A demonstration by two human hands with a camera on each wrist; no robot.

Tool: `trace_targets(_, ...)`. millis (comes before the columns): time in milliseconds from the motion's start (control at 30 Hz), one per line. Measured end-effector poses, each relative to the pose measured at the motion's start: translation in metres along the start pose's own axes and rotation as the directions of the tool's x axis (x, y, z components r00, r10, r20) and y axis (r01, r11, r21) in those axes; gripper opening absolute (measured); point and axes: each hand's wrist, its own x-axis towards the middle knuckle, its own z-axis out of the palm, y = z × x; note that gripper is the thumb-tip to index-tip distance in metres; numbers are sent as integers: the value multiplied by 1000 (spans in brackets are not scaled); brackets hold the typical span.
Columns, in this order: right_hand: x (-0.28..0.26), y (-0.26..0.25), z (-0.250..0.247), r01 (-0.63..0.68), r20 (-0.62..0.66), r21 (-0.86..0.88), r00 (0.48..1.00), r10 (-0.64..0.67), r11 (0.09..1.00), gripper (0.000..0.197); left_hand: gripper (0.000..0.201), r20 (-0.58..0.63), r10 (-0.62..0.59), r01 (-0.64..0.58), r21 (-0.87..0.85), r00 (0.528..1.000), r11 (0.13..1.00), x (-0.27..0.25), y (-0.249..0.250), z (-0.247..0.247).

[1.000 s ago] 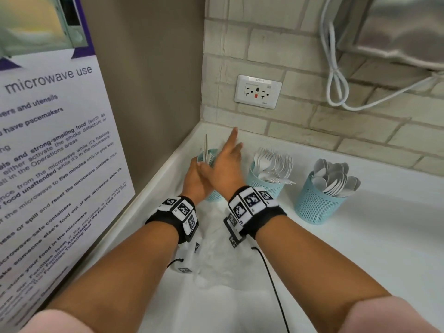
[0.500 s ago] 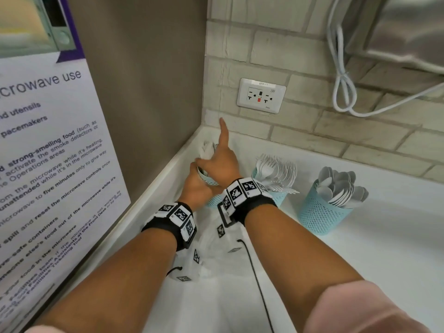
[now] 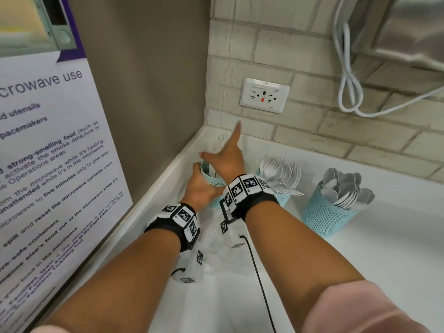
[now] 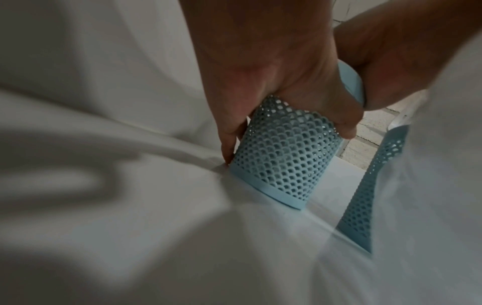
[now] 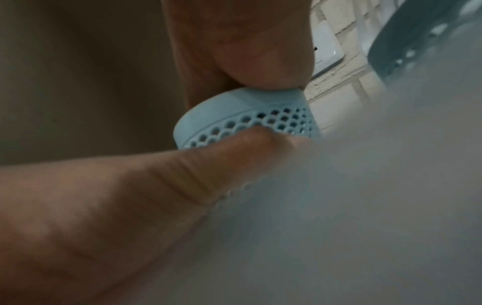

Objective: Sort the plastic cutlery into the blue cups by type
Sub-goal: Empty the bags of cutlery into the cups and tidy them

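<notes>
**Ana:** Fingers (image 3: 236,131) of the right hand (image 3: 225,162) are doing two things in the head view. The index is pointing straight toward the counter's back left corner, and the rest are sitting over the mouth of the left cup (image 3: 211,176). I cannot tell whether they are pinching anything.

**Ben:** And the left hand (image 3: 199,188)?

**Ana:** It is wrapping around that cup's side, likely steadying it while cutlery is going in. The fork cup (image 3: 281,198) is standing just beside it along the counter's back edge, and the spoon cup (image 3: 324,217) is standing further right, both full.

**Ben:** What is the left wrist view showing?

**Ana:** The left hand (image 4: 276,86) is gripping the mesh wall of the cup (image 4: 284,156), fingers curled on both sides. The cup is tilting slightly, probably to open its mouth toward the other hand. White sheeting (image 4: 130,206) is lying under it.

**Ben:** And the right wrist view?

**Ana:** A fingertip (image 5: 271,74) is pressing on the cup's rim (image 5: 242,107), and a thumb is lying against the mesh below. Any cutlery is staying hidden there.
</notes>
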Motion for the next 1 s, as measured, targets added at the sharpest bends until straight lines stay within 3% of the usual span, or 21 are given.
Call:
trace_targets(67,2,0,0,15,67,0,998,-15,1000,88,88,11,-3,3,-11,1000,1000,-1,-1,0)
trace_targets(167,6,2,-5,-57,-70,254,995,77,965,54,85,-12,3,-3,-1,1000,1000,0,-3,0)
trace_targets(267,5,2,-8,-46,-77,317,994,73,947,75,83,-19,3,-3,6,1000,1000,0,-3,0)
trace_targets(400,4,4,-5,15,-157,248,987,25,969,111,84,-1,6,-6,-11,1000,1000,-2,-2,0)
trace_targets(667,4,4,1,-9,-65,119,998,17,993,122,100,31,11,-11,-13,999,1000,-2,-1,-2)
trace_targets(733,5,4,3,-14,-136,108,990,29,994,125,90,28,9,-9,-5,1000,1000,-1,-2,-2)
trace_targets(800,4,2,4,-22,-70,78,997,28,997,129,82,23,8,-8,-1,1000,1000,0,-3,-2)
trace_targets(900,6,2,4,-61,-23,20,998,62,998,121,87,17,13,-13,-4,1000,1000,0,-2,-2)
trace_targets(1000,7,-1,0,-33,98,22,995,31,999,78,84,6,18,-18,6,1000,1000,1,-3,-1)
